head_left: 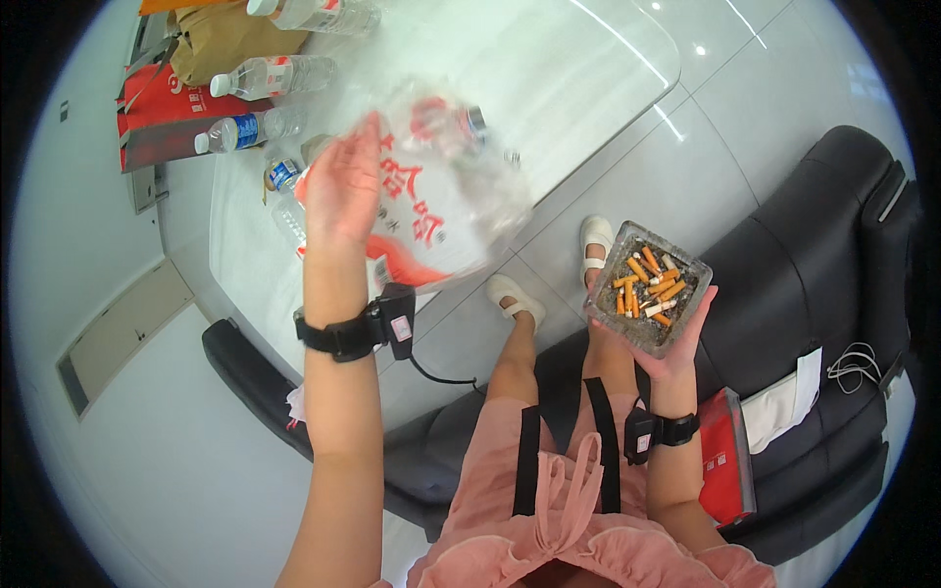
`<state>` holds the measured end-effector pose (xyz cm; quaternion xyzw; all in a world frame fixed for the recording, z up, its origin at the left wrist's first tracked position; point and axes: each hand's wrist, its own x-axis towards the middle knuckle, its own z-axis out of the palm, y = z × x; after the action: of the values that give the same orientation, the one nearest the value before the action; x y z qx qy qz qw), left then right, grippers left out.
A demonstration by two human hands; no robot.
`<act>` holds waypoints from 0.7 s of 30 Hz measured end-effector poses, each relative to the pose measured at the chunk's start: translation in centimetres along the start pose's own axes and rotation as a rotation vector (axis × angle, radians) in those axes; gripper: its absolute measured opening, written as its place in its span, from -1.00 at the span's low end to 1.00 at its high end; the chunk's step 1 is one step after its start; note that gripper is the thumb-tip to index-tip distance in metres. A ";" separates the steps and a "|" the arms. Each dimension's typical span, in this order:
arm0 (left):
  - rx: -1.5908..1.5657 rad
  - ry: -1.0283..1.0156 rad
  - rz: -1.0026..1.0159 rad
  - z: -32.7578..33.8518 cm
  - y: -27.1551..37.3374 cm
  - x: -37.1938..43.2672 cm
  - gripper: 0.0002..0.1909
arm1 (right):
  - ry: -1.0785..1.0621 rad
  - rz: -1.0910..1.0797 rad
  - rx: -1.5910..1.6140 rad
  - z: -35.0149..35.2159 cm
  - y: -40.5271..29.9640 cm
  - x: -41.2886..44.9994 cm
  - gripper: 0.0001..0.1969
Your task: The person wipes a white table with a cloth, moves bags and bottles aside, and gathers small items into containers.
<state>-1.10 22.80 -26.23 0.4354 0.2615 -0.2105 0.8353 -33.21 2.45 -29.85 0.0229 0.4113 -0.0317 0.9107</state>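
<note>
My right hand (673, 360) is under a square glass ashtray (698, 275), gripping it from below; it holds several cigarette butts (648, 283) on dark ash. Over the white table (544, 44), my left hand (344, 184) is raised with its palm showing, at the edge of a clear plastic bag (492, 198) with a white and red printed part (426, 253). Whether its fingers grip the bag cannot be told. Through the blurred plastic, something red with a dark cap (476, 121) shows. Each of my wrists wears a black strap with a small device.
Several plastic bottles (276, 77) lie on the table at the upper left, beside a brown paper bag (213, 40) and a red bag (162, 99). A black leather sofa (794, 220) behind me carries another red bag (724, 456), a white item (772, 415) and a white cable (853, 367).
</note>
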 end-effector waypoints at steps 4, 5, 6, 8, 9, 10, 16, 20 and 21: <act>0.448 0.005 0.299 1.3 -1.7 -5.6 -0.86 | -0.001 0.008 -0.023 -2.1 -0.1 0.3 -0.01; 0.687 -0.016 0.457 0.6 -2.4 -7.4 -0.86 | 0.012 -0.003 -0.012 -2.3 0.2 0.3 -0.01; 0.986 -0.092 0.590 -1.6 -3.0 -9.4 -0.83 | -0.020 0.016 0.018 -2.4 0.8 0.3 0.00; 1.565 -0.268 0.906 -5.0 -4.6 -12.8 -0.71 | -0.123 0.067 0.111 -2.9 2.5 0.2 0.01; 1.821 -0.371 1.090 -6.0 -6.9 -13.8 -0.63 | -0.112 0.044 0.114 -3.8 2.9 0.1 0.01; 1.825 -0.391 1.088 -7.1 -8.7 -14.4 -0.63 | -0.133 0.064 0.160 -4.5 3.5 -0.3 0.01; 1.956 -0.289 1.495 -8.9 -15.5 -14.4 -0.64 | -0.230 0.047 0.237 -12.1 4.6 -2.5 -0.04; 1.606 -0.271 1.301 -6.7 -17.7 -15.6 -0.87 | -0.378 0.020 0.259 -17.7 4.7 -2.8 -0.09; 1.441 -0.213 1.152 -6.4 -18.2 -16.2 -0.91 | -0.395 0.015 0.270 -18.3 4.8 -3.0 -0.09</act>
<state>-25.82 20.51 -30.53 0.8903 -0.2671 0.0862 0.3585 -48.49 8.56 -39.64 0.1408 0.2172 -0.0833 0.9623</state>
